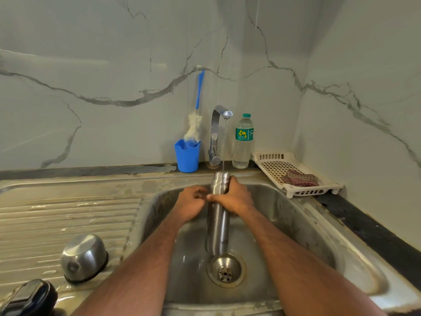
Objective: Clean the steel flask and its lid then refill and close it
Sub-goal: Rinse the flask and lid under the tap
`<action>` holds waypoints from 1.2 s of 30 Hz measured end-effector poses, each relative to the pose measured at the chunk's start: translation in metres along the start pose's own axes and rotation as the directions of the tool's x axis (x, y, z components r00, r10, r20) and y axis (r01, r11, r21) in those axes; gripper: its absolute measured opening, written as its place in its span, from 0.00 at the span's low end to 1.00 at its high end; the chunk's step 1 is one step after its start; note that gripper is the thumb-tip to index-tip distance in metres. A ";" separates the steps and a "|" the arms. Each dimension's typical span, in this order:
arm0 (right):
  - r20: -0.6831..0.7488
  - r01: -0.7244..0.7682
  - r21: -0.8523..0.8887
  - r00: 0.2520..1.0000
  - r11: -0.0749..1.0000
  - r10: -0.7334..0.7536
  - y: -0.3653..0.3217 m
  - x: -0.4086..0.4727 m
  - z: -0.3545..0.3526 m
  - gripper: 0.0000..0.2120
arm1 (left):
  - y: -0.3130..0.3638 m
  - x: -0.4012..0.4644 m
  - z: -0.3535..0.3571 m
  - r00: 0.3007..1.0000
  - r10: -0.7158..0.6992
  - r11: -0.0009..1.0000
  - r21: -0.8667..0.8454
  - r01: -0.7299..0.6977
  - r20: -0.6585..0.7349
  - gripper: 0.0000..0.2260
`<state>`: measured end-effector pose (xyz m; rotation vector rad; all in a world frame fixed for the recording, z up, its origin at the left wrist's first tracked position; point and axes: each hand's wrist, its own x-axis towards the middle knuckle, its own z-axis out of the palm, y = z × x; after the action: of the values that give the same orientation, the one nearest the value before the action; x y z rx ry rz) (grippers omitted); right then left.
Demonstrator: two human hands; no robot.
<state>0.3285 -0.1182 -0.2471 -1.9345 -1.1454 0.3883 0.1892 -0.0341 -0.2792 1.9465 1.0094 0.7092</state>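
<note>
Head view, looking down into a steel sink [296,224] set in a worktop [364,224] against a marbled wall. The flask [218,215] stands upright in the middle of the basin, its open mouth directly under a thin stream from the tap [217,124] at the sink's back edge. The right hand [237,198] wraps the flask's upper body, fingers curled round it and thumb across the front. The left hand [193,201] sits just beside the flask on its left with fingers curled; whether it holds anything or touches the flask cannot be told. A domed steel piece with a black rim, likely the lid [83,257], lies mouth-down on the ribbed drainboard at the sink's left, well apart from the flask. At the back edge a bottle brush [196,119] stands in a blue cup [187,156], left of the tap; a plastic water bottle [243,142] stands right of it. A white rack [296,176] with a checked cloth [299,178] fills the back right corner. A dark object shows at the front left edge. The step appears to be rinsing or filling. To do it well, keep the mouth centred under the stream, hold the flask plumb, and grip firmly, as wet steel will likely be slippery.
</note>
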 end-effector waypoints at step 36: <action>-0.151 0.005 -0.058 0.988 0.998 -0.014 -0.006 0.001 0.001 0.36 | -0.004 -0.006 0.000 1.000 -0.008 0.979 0.204 0.010 -0.009 0.08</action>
<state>0.3250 -0.1160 -0.2426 -1.9714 -1.0768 0.2007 0.1846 -0.0378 -0.2832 2.1144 1.1330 0.6296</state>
